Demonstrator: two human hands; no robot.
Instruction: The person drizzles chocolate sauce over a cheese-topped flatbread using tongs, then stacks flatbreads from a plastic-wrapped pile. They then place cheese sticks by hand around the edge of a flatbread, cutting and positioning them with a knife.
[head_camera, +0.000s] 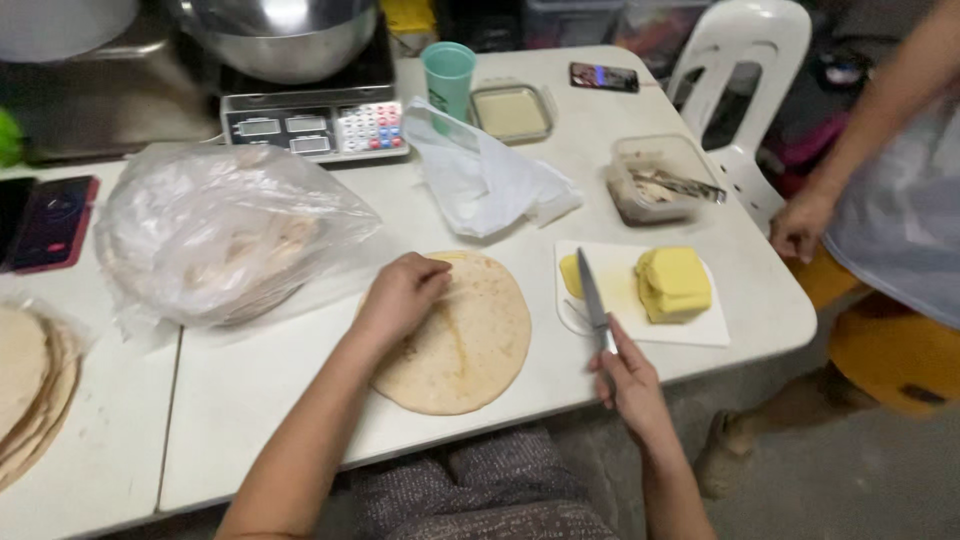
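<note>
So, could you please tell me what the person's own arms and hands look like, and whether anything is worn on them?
Both arms are bare as far up as the picture shows: no sleeves appear. The left hand and the right hand wear no gloves, and no watch, bracelet or ring can be seen. The fingernails look short and unpainted, though they are small in this view. Speckled grey fabric covers the lap.

clear tortilla bag (225, 235) left | scale displays (285, 130) rear | phone screen (604, 76) far
</note>
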